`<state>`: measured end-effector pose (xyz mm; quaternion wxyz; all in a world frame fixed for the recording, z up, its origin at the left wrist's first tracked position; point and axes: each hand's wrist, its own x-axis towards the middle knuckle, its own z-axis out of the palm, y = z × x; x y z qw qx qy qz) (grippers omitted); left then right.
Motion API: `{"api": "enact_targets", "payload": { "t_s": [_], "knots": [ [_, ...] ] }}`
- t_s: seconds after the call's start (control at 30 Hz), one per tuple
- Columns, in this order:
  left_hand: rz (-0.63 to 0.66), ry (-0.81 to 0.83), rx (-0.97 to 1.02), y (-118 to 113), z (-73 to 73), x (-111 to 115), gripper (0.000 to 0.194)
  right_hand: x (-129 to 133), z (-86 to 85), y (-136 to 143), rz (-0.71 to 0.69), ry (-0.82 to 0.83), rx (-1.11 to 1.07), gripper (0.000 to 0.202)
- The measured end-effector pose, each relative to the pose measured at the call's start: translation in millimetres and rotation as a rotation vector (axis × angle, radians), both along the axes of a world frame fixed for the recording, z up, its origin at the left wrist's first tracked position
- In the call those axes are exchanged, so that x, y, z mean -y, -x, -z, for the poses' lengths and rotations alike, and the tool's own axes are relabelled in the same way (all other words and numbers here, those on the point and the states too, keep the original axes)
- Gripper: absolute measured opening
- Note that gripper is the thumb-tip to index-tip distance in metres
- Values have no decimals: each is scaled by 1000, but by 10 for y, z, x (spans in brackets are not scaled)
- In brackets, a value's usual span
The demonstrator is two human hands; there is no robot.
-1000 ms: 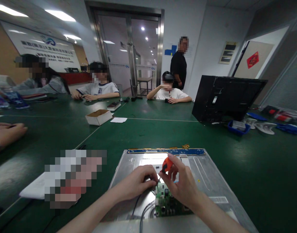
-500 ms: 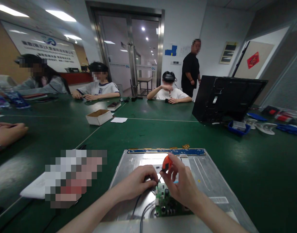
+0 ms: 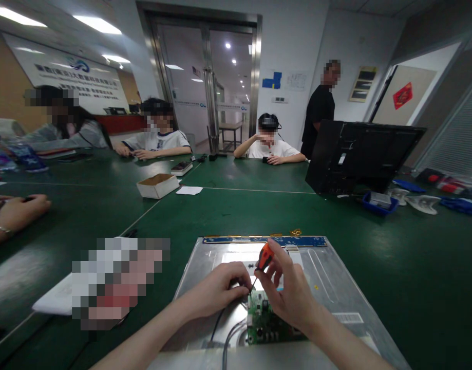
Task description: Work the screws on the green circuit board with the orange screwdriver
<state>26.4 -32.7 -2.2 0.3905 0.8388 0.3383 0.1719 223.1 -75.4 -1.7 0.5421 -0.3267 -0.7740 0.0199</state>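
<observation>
A silver metal panel (image 3: 328,288) lies in front of me, with a blue strip board (image 3: 236,240) along its far edge. On it sits a green circuit board (image 3: 261,324). My right hand (image 3: 291,288) grips an orange and black screwdriver (image 3: 265,257), tilted so its thin shaft points down to the board's upper left corner. Beside that tip, my left hand (image 3: 224,288) has its fingers pinched together at the board's edge; what they hold is too small to make out. Dark cables (image 3: 230,341) curve over the panel below my left hand.
A white open box (image 3: 157,187) and white paper (image 3: 189,190) lie beyond the panel. To the right stand a black monitor (image 3: 359,159) and a blue tray (image 3: 379,204). Another person's hands (image 3: 22,213) rest at left; people sit across the green table (image 3: 236,210).
The screwdriver's handle has turned slightly in my right hand. My left hand stays in place. The standing person has moved right, behind the monitor; the hands at far left have shifted slightly right.
</observation>
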Motion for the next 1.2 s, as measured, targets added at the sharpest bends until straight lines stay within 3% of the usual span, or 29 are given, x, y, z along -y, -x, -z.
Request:
{"api": "enact_targets", "payload": {
  "t_s": [0.17, 0.47, 0.73, 1.03, 1.2],
  "knots": [
    [5, -7, 14, 2, 5, 4, 4, -2, -15, 5, -4, -20, -15, 50],
    [9, -4, -4, 5, -10, 8, 7, 25, -2, -7, -37, 22, 29, 62],
    [17, -10, 3, 5, -4, 5, 6, 4, -28, 11, 1, -25, 2, 51],
    [12, 5, 14, 4, 11, 6, 6, 21, 16, -17, -30, 6, 39, 60],
    [6, -9, 5, 9, 17, 6, 6, 7, -1, -10, -15, -6, 14, 55]
  ]
}}
